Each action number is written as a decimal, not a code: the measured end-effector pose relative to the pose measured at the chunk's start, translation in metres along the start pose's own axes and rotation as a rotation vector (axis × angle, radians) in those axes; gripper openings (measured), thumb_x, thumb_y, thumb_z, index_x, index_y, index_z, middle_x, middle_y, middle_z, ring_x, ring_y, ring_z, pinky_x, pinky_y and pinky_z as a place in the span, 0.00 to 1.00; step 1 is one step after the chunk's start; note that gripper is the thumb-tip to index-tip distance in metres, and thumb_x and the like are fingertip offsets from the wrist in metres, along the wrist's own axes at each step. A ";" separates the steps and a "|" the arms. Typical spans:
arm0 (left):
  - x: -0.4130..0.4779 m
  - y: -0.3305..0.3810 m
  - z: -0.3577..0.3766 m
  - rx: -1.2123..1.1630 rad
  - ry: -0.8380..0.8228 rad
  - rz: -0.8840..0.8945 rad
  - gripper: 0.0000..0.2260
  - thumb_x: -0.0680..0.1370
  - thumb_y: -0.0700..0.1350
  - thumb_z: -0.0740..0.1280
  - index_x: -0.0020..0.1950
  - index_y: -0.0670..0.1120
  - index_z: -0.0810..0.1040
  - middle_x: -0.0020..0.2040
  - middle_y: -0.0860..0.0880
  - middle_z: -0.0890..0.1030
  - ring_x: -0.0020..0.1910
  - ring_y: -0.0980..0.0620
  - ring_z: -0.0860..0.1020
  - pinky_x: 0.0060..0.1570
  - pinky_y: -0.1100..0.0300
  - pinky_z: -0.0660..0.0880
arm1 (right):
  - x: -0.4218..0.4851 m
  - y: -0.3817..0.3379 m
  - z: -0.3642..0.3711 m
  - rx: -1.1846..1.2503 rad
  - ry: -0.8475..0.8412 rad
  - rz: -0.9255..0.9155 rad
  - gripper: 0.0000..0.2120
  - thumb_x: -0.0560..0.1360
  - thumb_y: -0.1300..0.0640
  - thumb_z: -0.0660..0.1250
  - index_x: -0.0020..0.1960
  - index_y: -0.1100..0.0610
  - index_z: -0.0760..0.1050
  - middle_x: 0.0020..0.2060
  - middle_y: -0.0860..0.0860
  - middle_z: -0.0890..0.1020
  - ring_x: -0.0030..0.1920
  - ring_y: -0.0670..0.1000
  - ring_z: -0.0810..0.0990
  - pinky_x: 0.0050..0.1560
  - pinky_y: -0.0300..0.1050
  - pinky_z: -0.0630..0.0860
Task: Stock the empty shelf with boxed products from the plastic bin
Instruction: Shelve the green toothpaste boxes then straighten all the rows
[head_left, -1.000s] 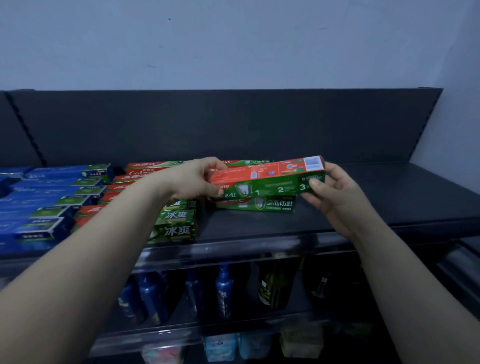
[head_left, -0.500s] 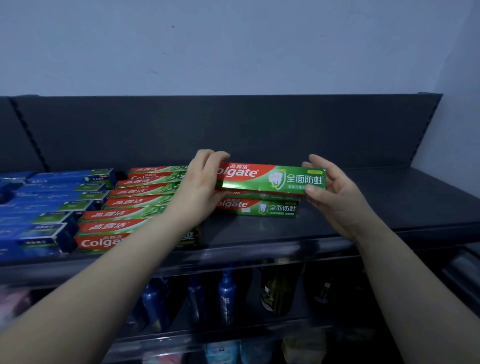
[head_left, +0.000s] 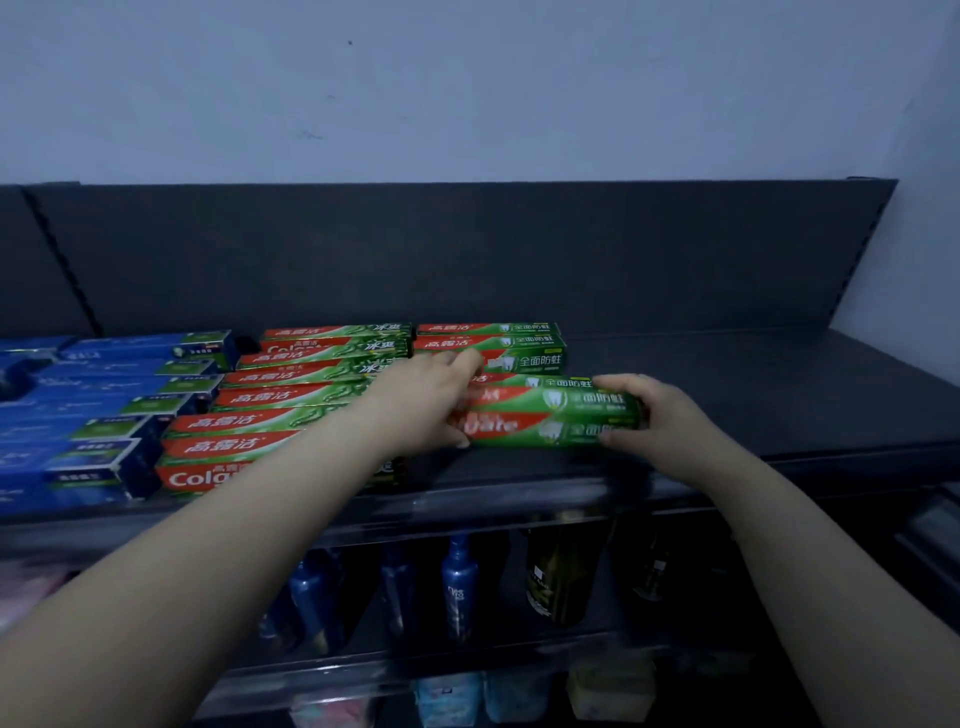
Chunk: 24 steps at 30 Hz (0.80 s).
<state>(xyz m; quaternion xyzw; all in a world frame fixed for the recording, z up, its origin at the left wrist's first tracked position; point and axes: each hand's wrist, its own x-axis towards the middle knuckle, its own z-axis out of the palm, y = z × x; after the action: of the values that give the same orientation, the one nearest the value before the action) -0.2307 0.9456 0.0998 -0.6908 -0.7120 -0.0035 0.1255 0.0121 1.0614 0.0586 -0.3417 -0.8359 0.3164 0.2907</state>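
Fingers (head_left: 623, 385) grip toothpaste box (head_left: 550, 418), now lower, near shelf (head_left: 779, 395).

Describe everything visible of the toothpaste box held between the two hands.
The toothpaste box is a long, narrow carton, seemingly glossy card, red at its left end and green toward the right, with white lettering and a tooth picture, somewhat blurred. It is level, lengthwise left to right, near the front of the dark shelf, before similar boxes. The left hand grips its left end, the right hand its right end. What lies under it I cannot tell.
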 end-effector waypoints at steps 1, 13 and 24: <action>0.002 -0.001 -0.001 -0.007 -0.037 -0.003 0.30 0.70 0.54 0.73 0.66 0.47 0.64 0.62 0.46 0.74 0.60 0.44 0.73 0.56 0.51 0.72 | 0.000 0.003 0.002 -0.100 -0.009 -0.004 0.28 0.68 0.64 0.75 0.65 0.54 0.73 0.53 0.49 0.75 0.54 0.49 0.76 0.53 0.33 0.67; 0.042 -0.019 -0.006 -0.150 -0.126 -0.049 0.21 0.80 0.52 0.62 0.72 0.48 0.68 0.68 0.47 0.72 0.66 0.46 0.71 0.64 0.54 0.68 | 0.007 -0.002 0.019 -0.269 -0.004 -0.092 0.26 0.63 0.49 0.79 0.59 0.48 0.77 0.51 0.43 0.69 0.57 0.48 0.70 0.60 0.43 0.67; 0.076 -0.029 0.007 -0.066 -0.296 -0.011 0.24 0.76 0.51 0.68 0.70 0.48 0.70 0.66 0.47 0.75 0.63 0.45 0.73 0.62 0.52 0.71 | 0.009 0.005 0.021 -0.278 0.030 -0.067 0.23 0.68 0.57 0.76 0.61 0.50 0.76 0.50 0.48 0.77 0.49 0.50 0.76 0.53 0.42 0.71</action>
<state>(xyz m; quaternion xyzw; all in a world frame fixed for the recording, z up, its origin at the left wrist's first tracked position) -0.2615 1.0205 0.1123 -0.6836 -0.7260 0.0741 -0.0036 -0.0058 1.0637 0.0441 -0.3554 -0.8780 0.1827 0.2633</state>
